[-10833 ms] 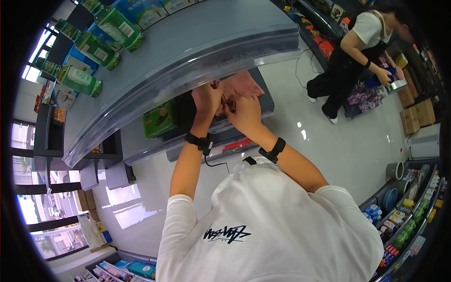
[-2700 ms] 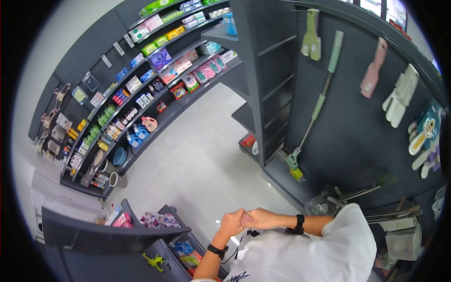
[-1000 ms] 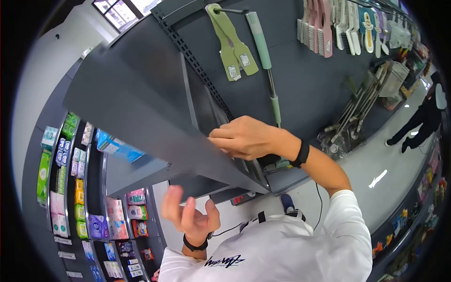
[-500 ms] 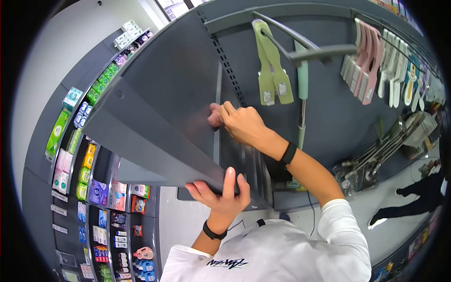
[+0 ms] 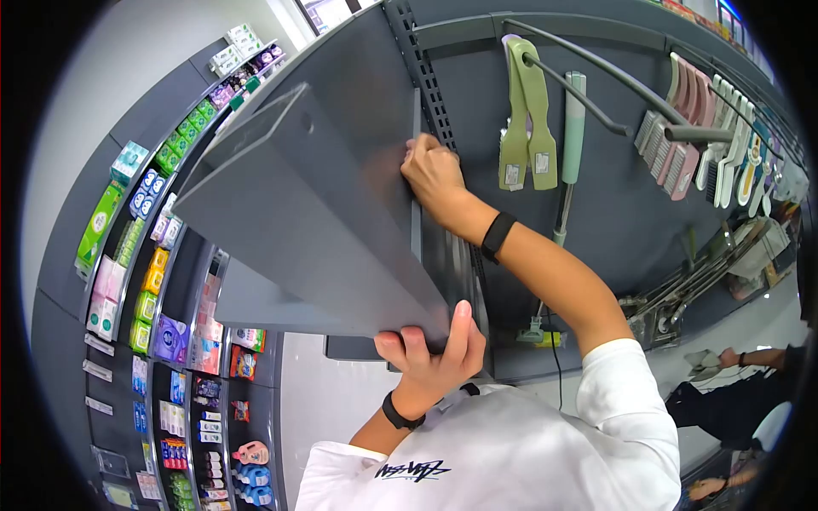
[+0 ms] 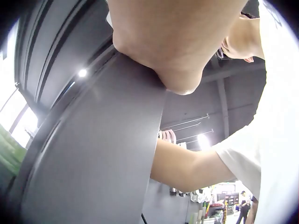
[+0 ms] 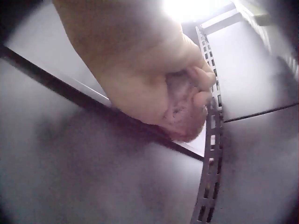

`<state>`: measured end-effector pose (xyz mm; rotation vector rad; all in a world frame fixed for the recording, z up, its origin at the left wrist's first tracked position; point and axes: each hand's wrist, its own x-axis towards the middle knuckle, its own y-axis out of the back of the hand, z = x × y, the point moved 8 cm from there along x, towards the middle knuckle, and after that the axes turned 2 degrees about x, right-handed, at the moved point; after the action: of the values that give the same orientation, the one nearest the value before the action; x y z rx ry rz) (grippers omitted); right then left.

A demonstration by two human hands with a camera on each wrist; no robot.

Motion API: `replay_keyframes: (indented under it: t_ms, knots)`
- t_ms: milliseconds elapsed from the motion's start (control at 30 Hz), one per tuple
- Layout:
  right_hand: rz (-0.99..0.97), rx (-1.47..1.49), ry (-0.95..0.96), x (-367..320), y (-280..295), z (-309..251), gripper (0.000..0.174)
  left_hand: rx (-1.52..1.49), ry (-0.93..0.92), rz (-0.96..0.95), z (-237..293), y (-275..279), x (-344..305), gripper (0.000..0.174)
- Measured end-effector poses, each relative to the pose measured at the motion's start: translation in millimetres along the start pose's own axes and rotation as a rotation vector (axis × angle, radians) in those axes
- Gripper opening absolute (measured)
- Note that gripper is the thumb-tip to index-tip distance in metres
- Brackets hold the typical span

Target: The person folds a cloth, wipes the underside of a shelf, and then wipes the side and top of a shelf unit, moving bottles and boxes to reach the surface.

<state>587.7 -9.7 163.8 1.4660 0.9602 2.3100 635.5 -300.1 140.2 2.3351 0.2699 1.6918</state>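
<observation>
My right hand [image 5: 436,177] is curled round a crumpled pink cloth [image 7: 184,109] at the slotted metal upright [image 7: 214,135], beside the grey panel's inner face. In the head view the cloth is mostly hidden by the fingers. My left hand [image 5: 433,349] grips the lower front edge of the grey metal panel [image 5: 341,230], with fingertips on one side and the thumb on the other. In the left wrist view, the left hand [image 6: 173,42] lies against the same grey panel [image 6: 103,140].
Green brushes [image 5: 528,128] and a mint-handled mop [image 5: 573,128] hang right of my right hand, below protruding metal hooks [image 5: 596,77]. Pink brushes [image 5: 680,162] hang farther right. Stocked shelves [image 5: 158,281] stand at left. Another person [image 5: 716,409] is at the lower right.
My left hand has come up onto the panel's edge. My right hand, with the cloth, has moved up along the panel's inner side. The head view has shifted.
</observation>
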Motion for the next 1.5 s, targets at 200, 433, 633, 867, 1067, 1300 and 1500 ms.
replay_keyframes:
  t_ms: [200,433,633,867,1067,1300,1500]
  knots:
    - [0.034,0.337,-0.01,-28.6,14.3,21.3,0.031,-0.026,0.01,0.022,-0.1,1.2,-2.2,0.049]
    - [0.003,0.885,-0.055,-38.1,15.3,46.6,0.061,-0.029,0.027,0.015,-1.1,0.3,-3.2,0.044]
    - [0.069,1.158,-0.044,-66.6,66.2,53.5,0.032,-0.026,0.045,-0.007,-3.7,-0.7,-7.0,0.047]
    - [-0.042,1.93,0.183,-135.4,130.3,36.1,0.039,-0.023,0.03,-0.053,-2.5,3.3,1.9,0.052]
    - [0.416,1.624,0.04,-103.9,135.8,47.1,0.047,-0.044,0.063,-0.048,-3.5,2.8,-0.6,0.054]
    - [0.272,1.404,-0.331,-80.5,45.7,55.8,0.035,-0.046,0.1,-0.043,-7.5,0.0,-9.1,0.055]
    - [0.342,1.903,-0.025,-119.8,143.2,31.4,0.049,-0.14,0.148,-0.008,-8.4,0.9,-10.8,0.059]
